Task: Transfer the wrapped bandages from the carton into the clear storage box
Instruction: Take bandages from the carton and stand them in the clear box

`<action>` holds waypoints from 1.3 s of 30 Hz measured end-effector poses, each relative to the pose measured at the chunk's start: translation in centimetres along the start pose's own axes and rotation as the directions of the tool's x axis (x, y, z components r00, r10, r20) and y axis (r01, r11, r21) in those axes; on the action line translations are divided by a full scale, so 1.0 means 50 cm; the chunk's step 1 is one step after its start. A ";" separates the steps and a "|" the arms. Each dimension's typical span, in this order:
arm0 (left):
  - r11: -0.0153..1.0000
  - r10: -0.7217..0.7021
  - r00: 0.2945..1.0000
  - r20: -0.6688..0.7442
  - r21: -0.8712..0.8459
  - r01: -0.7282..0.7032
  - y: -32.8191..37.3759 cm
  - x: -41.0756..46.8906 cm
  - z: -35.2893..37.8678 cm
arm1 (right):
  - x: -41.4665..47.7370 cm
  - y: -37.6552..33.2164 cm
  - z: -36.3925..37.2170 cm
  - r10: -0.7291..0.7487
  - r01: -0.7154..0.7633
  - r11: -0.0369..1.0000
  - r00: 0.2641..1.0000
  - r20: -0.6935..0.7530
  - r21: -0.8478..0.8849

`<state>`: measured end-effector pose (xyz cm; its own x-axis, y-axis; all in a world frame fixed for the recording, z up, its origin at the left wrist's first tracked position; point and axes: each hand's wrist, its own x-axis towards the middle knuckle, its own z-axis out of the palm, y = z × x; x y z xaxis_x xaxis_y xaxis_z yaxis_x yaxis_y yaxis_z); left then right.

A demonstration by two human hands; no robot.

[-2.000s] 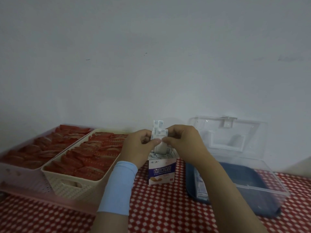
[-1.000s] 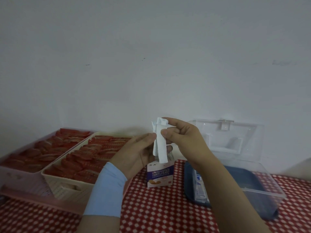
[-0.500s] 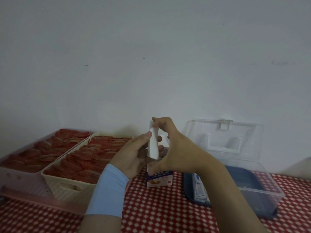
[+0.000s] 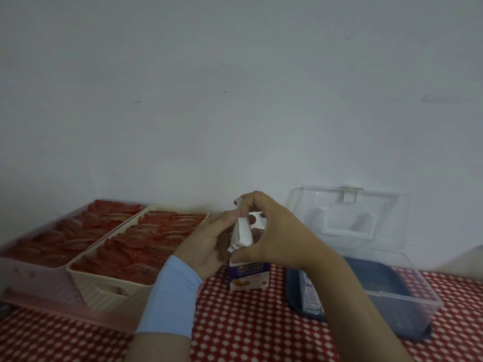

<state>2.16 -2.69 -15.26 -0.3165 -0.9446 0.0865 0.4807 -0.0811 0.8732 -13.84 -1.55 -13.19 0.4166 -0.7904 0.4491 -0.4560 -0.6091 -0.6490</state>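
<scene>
You have a cream basket [image 4: 104, 296] of red packets [image 4: 146, 246] on the checked cloth [image 4: 248, 325] — a pink tray [image 4: 34, 278] just left of it.

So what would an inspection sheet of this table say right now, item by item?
Surface: red-and-white checked tablecloth.
Job's things: wrapped bandages held over the upright carton; clear storage box with its lid open, a white-and-blue packet inside.
Clutter: cream basket and pink tray, both filled with red packets.
Hands: left hand and right hand both hold the wrapped bandages.
Cables: nothing seen.
Surroundings: plain white wall.
</scene>
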 end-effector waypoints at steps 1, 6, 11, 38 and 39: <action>1.000 -0.001 1.000 0.000 -0.004 0.001 -0.002 0.003 -0.002 | -0.001 0.000 0.000 0.002 -0.002 1.000 1.000 0.010 0.008; 1.000 0.004 1.000 -0.014 -0.027 -0.004 -0.011 0.013 0.000 | 0.003 0.006 0.009 -0.031 0.031 0.999 1.000 -0.004 -0.016; 0.999 0.028 1.000 0.002 -0.026 -0.028 -0.014 0.015 0.003 | 0.007 0.020 0.013 -0.099 0.093 0.992 0.993 -0.064 -0.090; 0.947 0.263 0.928 -0.264 0.256 -0.196 0.014 0.015 -0.031 | 0.024 0.067 -0.012 0.226 -0.295 0.861 0.952 -0.208 -0.414; 0.945 0.270 0.924 -0.269 0.259 -0.201 0.016 0.015 -0.032 | 0.022 0.060 -0.024 0.225 -0.292 0.900 0.947 -0.227 -0.324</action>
<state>3.61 -4.00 -15.28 0.0573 -0.9808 0.1867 0.3056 0.1952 0.9319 -15.71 -4.32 -13.90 0.1135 -0.9010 0.4188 -0.7869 -0.3388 -0.5157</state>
